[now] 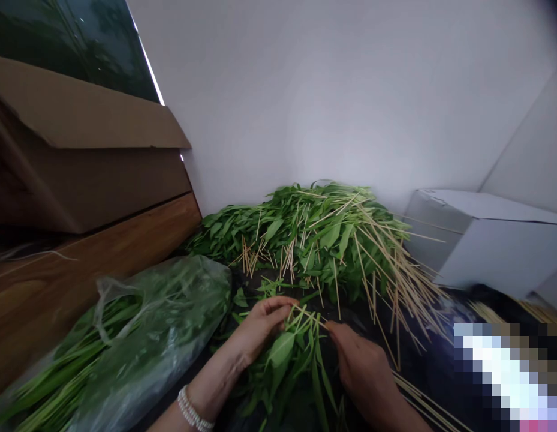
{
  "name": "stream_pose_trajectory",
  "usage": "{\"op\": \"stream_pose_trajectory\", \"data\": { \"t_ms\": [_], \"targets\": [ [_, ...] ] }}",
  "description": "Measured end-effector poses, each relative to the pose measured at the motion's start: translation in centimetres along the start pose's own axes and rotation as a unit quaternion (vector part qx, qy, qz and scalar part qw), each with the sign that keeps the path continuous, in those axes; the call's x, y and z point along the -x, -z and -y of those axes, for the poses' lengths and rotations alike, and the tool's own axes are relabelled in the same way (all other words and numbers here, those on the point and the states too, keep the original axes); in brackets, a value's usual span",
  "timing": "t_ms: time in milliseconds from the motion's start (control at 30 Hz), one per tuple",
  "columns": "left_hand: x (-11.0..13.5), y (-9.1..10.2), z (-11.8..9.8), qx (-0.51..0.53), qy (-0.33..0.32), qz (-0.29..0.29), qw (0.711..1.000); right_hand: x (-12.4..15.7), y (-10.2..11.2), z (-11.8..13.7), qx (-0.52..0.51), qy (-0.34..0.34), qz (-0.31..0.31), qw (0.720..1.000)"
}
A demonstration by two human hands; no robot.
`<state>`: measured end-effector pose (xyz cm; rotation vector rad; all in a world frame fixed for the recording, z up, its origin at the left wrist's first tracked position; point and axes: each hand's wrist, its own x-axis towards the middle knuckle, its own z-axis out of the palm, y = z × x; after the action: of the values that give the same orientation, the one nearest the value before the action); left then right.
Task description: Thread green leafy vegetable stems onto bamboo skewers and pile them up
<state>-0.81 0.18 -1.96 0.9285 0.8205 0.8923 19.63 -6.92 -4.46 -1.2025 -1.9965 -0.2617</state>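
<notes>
A thin wooden skewer [310, 315] runs between my two hands, with leafy green stems [282, 348] hanging from it. At its left end, the fingers of my left hand [270, 317] are pinched around the skewer tip and the stems beside it. My right hand [363, 363] grips the other end of the skewer, its fingers closed. White beads circle my left wrist. Just beyond my hands lies a big heap of leafy greens [278, 225], with many bare skewer ends [395, 270] sticking out of it, mostly toward the right.
To the left, a clear plastic bag [183, 312] holds more long greens. Behind it stands an open cardboard box [116, 180] on a wooden surface [170, 222]. A white box [498, 246] sits at right against the white wall [327, 96]. Loose skewers [422, 396] lie near my right forearm.
</notes>
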Motion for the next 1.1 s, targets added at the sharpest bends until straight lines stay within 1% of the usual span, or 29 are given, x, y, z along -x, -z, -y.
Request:
{"op": "stream_pose_trajectory", "data": {
  "t_ms": [67, 133, 300, 600, 767, 967, 1100],
  "targets": [
    [-0.2, 0.09, -0.27, 0.015, -0.03, -0.031, 0.999, 0.03, -0.06, -0.02, 0.002, 0.002, 0.0, 1.0],
    [-0.25, 0.15, -0.49, 0.028, -0.041, -0.039, 0.998, 0.06, -0.12, -0.02, 0.006, 0.001, 0.01, 1.0],
    [-0.05, 0.03, -0.55, 0.044, -0.041, -0.026, 0.998, 0.11, -0.24, -0.05, 0.015, -0.011, 0.027, 0.999],
    [-0.04, -0.15, -0.37, 0.035, -0.038, -0.012, 0.999, 0.37, -0.4, -0.17, 0.021, -0.031, 0.059, 0.998],
    [0.22, -0.35, -0.63, 0.016, -0.031, -0.023, 0.999, 0.35, -0.39, -0.24, 0.022, -0.038, 0.062, 0.997],
    [-0.03, 0.0, -0.51, 0.035, -0.034, -0.038, 0.998, 0.31, -0.25, -0.18, 0.032, -0.027, 0.058, 0.997],
    [-0.03, -0.03, -0.49, 0.032, -0.036, -0.037, 0.998, 0.37, -0.32, -0.16, 0.028, -0.028, 0.053, 0.998]
  ]
}}
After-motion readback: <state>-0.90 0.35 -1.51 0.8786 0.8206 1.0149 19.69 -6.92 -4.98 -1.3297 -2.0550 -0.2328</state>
